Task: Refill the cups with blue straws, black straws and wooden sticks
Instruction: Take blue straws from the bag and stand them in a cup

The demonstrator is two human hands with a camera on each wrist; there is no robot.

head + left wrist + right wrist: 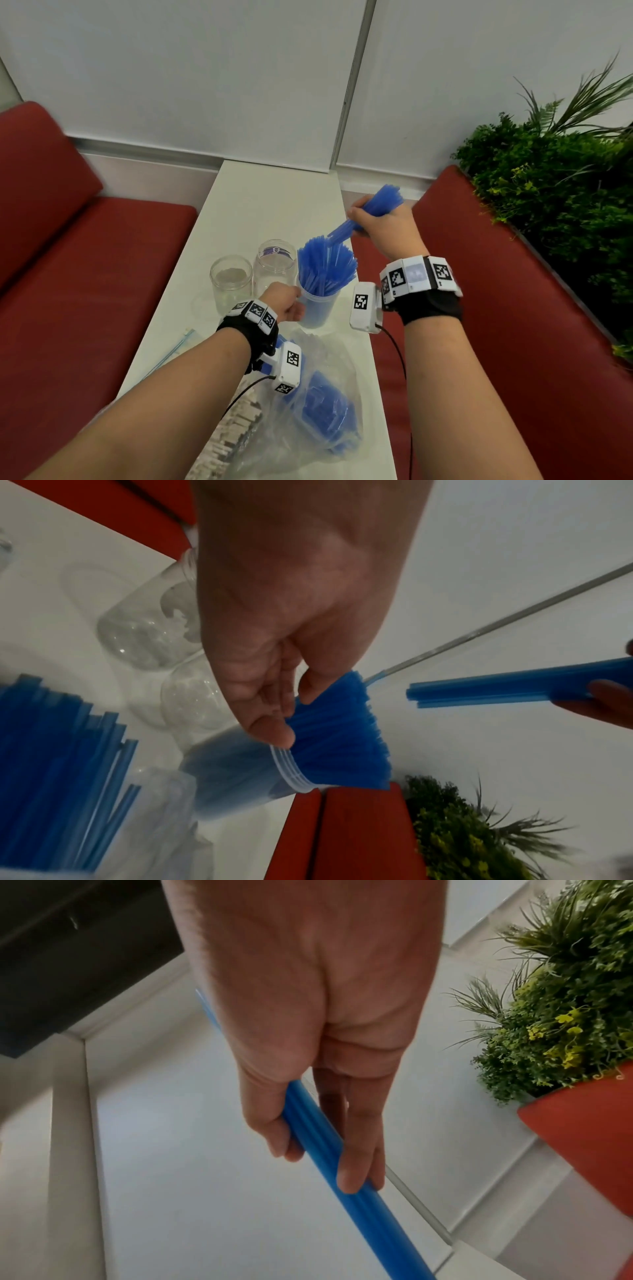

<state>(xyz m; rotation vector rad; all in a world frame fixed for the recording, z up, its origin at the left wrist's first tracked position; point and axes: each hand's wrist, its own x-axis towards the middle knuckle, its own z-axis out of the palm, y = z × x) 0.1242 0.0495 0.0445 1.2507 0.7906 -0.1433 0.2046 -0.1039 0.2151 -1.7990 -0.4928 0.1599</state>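
Note:
A clear plastic cup (pixel 317 308) (pixel 240 775) stands on the white table (pixel 260 212), packed with blue straws (pixel 325 267) (pixel 339 731) that fan out at the top. My left hand (pixel 286 303) (pixel 274 696) curls round the cup's rim. My right hand (pixel 380 222) (pixel 322 1123) grips a bundle of blue straws (pixel 370 209) (pixel 342 1167) (pixel 514 691), tilted above and right of the cup, its lower end just over the fanned straws. Two empty clear jars (pixel 231 284) (pixel 275 265) stand left of the cup.
A clear plastic bag (pixel 322 404) holding more blue straws lies near me, with wooden sticks (pixel 233 435) beside it. Red benches (pixel 85 260) (pixel 513 308) flank the narrow table. Green plants (pixel 555 178) sit at the right. A white wall stands behind.

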